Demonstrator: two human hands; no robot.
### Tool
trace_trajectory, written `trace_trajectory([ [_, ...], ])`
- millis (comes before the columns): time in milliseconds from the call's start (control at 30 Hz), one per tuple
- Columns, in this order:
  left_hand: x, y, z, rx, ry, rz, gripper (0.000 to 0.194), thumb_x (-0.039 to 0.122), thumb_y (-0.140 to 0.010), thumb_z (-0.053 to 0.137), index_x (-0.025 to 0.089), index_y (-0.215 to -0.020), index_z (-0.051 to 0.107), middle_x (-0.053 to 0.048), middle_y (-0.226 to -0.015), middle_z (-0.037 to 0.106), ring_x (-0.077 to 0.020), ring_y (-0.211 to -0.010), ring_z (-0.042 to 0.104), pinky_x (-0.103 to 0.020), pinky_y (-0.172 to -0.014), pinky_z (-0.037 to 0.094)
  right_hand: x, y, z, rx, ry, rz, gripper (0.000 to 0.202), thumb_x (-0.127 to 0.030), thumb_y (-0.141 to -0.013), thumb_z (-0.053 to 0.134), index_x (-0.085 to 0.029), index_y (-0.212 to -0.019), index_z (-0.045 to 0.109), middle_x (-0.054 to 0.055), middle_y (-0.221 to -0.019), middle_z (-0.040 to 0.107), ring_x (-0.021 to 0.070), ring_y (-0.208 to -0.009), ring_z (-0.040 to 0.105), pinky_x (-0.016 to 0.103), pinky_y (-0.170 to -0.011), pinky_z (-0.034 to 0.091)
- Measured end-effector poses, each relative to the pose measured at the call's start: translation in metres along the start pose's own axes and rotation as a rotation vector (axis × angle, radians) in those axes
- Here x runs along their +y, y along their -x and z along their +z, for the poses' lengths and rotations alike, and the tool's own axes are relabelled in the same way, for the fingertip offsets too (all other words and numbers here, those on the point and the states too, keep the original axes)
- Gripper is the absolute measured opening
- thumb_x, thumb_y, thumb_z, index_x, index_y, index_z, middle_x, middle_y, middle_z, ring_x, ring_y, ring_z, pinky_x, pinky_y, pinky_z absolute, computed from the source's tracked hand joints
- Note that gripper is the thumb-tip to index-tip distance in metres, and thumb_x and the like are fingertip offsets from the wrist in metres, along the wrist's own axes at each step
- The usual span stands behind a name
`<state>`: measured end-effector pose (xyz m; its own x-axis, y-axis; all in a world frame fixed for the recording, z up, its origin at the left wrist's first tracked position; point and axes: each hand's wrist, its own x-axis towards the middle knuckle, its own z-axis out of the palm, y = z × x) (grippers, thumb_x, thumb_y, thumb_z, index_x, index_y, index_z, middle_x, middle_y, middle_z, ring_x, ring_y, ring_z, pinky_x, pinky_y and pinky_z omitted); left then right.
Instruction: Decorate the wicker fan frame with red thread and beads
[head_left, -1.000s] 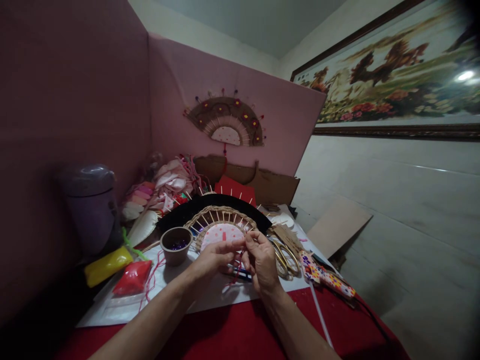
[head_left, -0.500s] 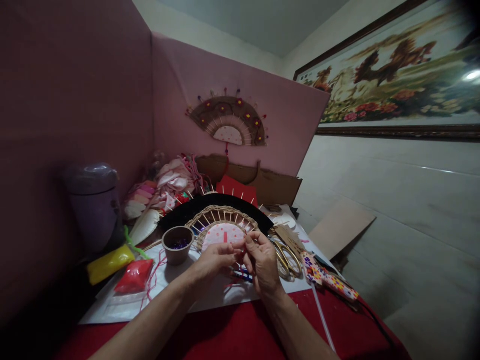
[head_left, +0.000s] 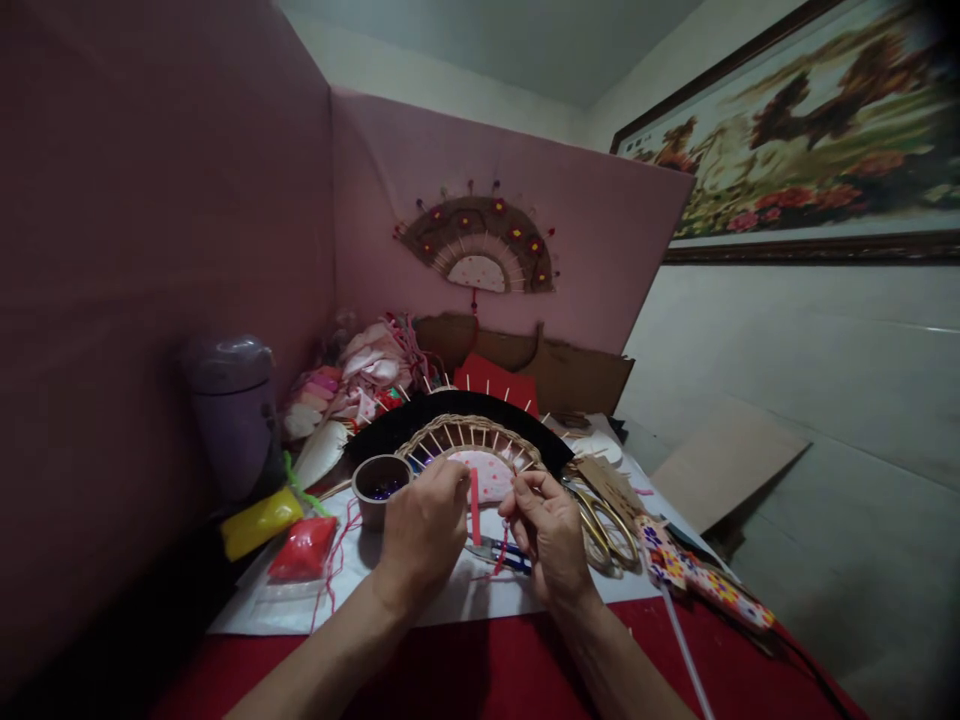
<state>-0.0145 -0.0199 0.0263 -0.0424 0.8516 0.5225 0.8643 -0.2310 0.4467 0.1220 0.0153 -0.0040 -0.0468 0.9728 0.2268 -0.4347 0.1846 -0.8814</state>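
Note:
My left hand (head_left: 426, 520) is closed in front of the bowl, its fingertips near the top of a red strip (head_left: 475, 508); what it pinches is too small to tell. My right hand (head_left: 551, 530) pinches a thin red cord (head_left: 503, 550) that hangs with a small bead below the fingers. Behind both hands lies a fan-shaped piece with a pink dotted half-circle (head_left: 491, 478), a woven rim (head_left: 450, 425), short sticks and a black band (head_left: 480, 402). Blue-handled snips (head_left: 510, 556) lie on the white sheet between the hands.
A brown bowl (head_left: 371, 480) with dark beads, yellow (head_left: 262, 522) and red (head_left: 304, 548) packets, and a purple container (head_left: 234, 420) stand left. Gold scissors (head_left: 606, 528) and a flowered glue gun (head_left: 701, 575) lie right. A finished fan (head_left: 480, 240) hangs on the pink panel behind.
My hands have moved apart; the left one has risen and turned, its back now showing. The red strip and hanging cord show more clearly. The whole view has shifted, moving things rightward in the picture.

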Motion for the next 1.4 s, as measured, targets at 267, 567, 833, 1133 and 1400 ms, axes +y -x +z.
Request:
trace_trajectory([
  [267,-0.036,0.029,-0.032,-0.178,-0.511,-0.032,0.026,0.007,-0.086,0.035,0.018,-0.088,0.058,-0.007,-0.088,0.062,-0.0215,-0.065,0.064,-0.029,-0.051,0.042,0.004,0.004,0.003,-0.016,0.049,0.076,0.031,-0.04,-0.074,0.071,-0.016,-0.078,0.052,-0.005,-0.051,0.057,0.0007,-0.033,0.034,0.011,-0.032,0.02],
  [567,-0.072,0.071,-0.01,0.272,-0.206,0.488,0.024,0.004,-0.087,0.04,0.014,-0.093,0.061,-0.01,-0.093,0.069,-0.0148,-0.082,0.069,-0.02,-0.069,0.054,0.007,0.011,0.01,-0.192,0.081,0.248,0.041,-0.047,-0.065,0.077,-0.016,-0.074,0.051,-0.013,-0.042,0.039,0.0004,-0.033,0.022,0.014,-0.032,0.015],
  [833,-0.07,0.081,-0.007,0.34,-0.191,0.624,0.018,0.004,-0.086,0.049,0.007,-0.096,0.063,-0.017,-0.096,0.07,-0.0184,-0.091,0.068,-0.024,-0.079,0.056,0.007,0.017,0.01,-0.325,0.184,0.228,0.043,-0.053,-0.067,0.073,-0.017,-0.067,0.049,-0.01,-0.043,0.04,0.0017,-0.035,0.023,0.017,-0.035,0.015],
  [1133,-0.083,0.095,-0.013,0.343,-0.172,0.646,0.04,0.006,-0.085,0.051,0.016,-0.123,0.055,-0.014,-0.113,0.068,-0.0228,-0.104,0.064,-0.033,-0.087,0.055,-0.005,0.028,0.011,-0.442,0.268,0.076,0.039,-0.052,-0.075,0.065,-0.017,-0.065,0.05,-0.005,-0.053,0.045,0.0064,-0.046,0.034,0.02,-0.042,0.025],
  [1400,-0.075,0.095,-0.01,0.351,-0.099,0.525,0.032,0.007,-0.085,0.051,0.02,-0.111,0.061,-0.011,-0.105,0.07,-0.0197,-0.094,0.069,-0.028,-0.08,0.058,-0.003,0.031,0.009,-0.461,0.421,0.009,0.035,-0.045,-0.085,0.054,-0.018,-0.063,0.048,-0.005,-0.053,0.04,0.0084,-0.049,0.033,0.022,-0.046,0.026],
])
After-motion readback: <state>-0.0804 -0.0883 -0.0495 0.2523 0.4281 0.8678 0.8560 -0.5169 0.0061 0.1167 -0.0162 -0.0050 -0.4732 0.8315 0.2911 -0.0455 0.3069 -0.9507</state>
